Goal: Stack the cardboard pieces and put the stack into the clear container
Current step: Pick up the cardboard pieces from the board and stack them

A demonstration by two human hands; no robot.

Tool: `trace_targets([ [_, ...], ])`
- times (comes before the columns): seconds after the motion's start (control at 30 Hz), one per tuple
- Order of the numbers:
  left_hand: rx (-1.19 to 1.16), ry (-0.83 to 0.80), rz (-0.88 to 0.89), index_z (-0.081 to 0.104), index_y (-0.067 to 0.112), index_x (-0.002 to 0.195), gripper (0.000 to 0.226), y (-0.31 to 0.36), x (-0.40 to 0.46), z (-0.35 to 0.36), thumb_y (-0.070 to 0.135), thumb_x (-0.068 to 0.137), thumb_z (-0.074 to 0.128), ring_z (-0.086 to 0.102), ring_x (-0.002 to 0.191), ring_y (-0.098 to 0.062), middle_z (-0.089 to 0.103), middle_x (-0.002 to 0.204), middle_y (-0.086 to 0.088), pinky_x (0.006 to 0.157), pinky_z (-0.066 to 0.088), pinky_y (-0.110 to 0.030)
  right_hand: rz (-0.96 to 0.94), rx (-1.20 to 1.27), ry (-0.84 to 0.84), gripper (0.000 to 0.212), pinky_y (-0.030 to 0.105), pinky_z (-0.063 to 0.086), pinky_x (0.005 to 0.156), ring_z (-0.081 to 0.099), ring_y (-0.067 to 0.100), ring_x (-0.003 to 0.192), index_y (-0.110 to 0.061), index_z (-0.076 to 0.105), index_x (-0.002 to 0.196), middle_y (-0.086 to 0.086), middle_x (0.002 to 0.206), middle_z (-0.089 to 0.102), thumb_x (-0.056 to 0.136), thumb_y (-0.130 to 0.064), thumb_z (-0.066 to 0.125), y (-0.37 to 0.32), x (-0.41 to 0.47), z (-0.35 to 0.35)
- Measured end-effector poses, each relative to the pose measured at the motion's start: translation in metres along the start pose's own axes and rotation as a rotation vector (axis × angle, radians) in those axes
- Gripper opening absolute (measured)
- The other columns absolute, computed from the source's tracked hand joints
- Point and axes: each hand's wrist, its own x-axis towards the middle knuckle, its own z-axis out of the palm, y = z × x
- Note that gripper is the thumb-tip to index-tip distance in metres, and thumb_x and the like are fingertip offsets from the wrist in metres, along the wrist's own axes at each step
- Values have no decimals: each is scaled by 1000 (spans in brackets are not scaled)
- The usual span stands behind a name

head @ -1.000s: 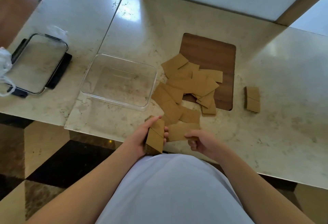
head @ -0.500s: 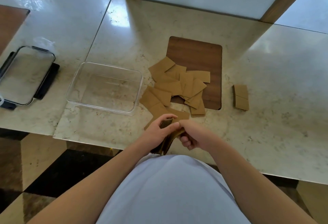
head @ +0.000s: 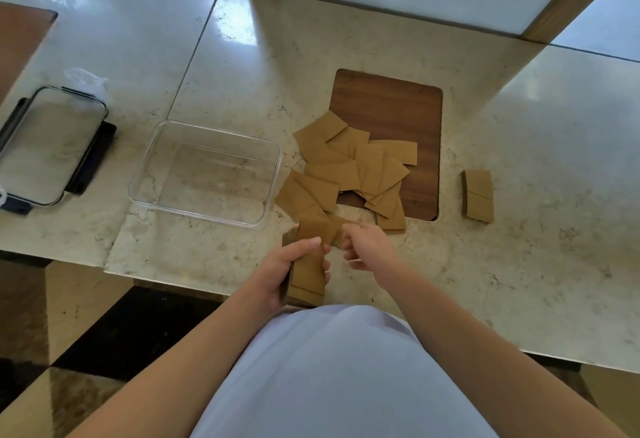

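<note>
- Our left hand (head: 282, 273) grips a small stack of brown cardboard rectangles (head: 308, 264) near the counter edge, thumb on top so it stays squared.
- Our right hand (head: 363, 247) reaches toward the loose brown cardboard pieces (head: 346, 167), fingers blurred; we cannot tell if it holds 1.
- The clear rectangular plastic container (head: 207, 174) sits just left of the pile, nothing in it, handy for dropping the stack.

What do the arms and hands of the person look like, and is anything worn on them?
Both forearms are bare, with no sleeves in view. The left hand and the right hand wear no gloves; no rings, watch or bracelets are visible. A pale white garment covers the torso.
</note>
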Motion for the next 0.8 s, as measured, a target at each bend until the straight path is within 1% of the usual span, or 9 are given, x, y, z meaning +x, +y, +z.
trace_targets([
  [0.07,-138,-36,29,63,17,136,61,2,2,-7,16,79,83,65,75,-26,69,95,-15,68,59,-41,-145,-254,72,18,40,55,82,61,21,91,-16,55,103,7,108,62,97,-33,58,7,13,6],
  [0.1,-186,-41,46,60,25,141,63,3,2,-10,13,82,79,65,75,-26,69,97,-16,69,59,-42,-201,-380,95,21,42,53,90,59,23,101,-17,54,108,7,115,58,96,-33,61,9,16,9],
  [0.17,-217,-54,46,55,25,147,65,3,1,-16,12,86,74,64,75,-26,68,98,-16,69,59,-43,-280,-599,118,40,44,47,101,51,28,119,-16,52,126,9,131,49,94,-36,64,9,21,17],
  [0.27,-228,-74,39,65,24,133,49,5,-3,-18,18,85,74,64,72,-26,67,95,-17,67,59,-41,-388,-865,160,61,44,42,106,38,31,134,-17,45,141,11,141,41,91,-45,67,10,24,29],
  [0.4,-283,-30,18,74,17,100,22,8,-3,-24,28,82,81,66,76,-26,70,100,-16,65,59,-40,-517,-1037,240,61,39,45,100,41,30,129,-15,47,133,10,137,44,89,-49,72,10,26,35],
  [0.5,-286,3,29,82,13,79,26,8,-3,-30,36,88,75,67,80,-24,72,100,-13,67,59,-37,-547,-1033,241,58,39,47,96,45,28,122,-12,47,123,9,129,50,85,-44,78,7,29,38],
  [0.57,-285,46,27,81,13,75,30,9,-2,-32,37,89,71,67,79,-23,73,98,-13,66,59,-36,-487,-956,210,57,40,48,95,47,29,120,-11,46,120,9,124,54,85,-41,80,6,31,39],
  [0.7,-336,86,59,68,15,96,22,14,2,-40,33,89,77,70,77,-27,71,102,-17,63,61,-38,-295,-621,65,56,34,50,78,59,22,99,-13,48,124,3,109,61,84,-30,83,7,32,34],
  [0.8,-342,70,77,65,17,97,22,18,5,-40,34,89,77,68,77,-26,68,100,-16,64,60,-38,-93,-284,-121,38,31,51,71,60,16,82,-10,59,115,2,94,63,86,-22,80,8,34,19],
])
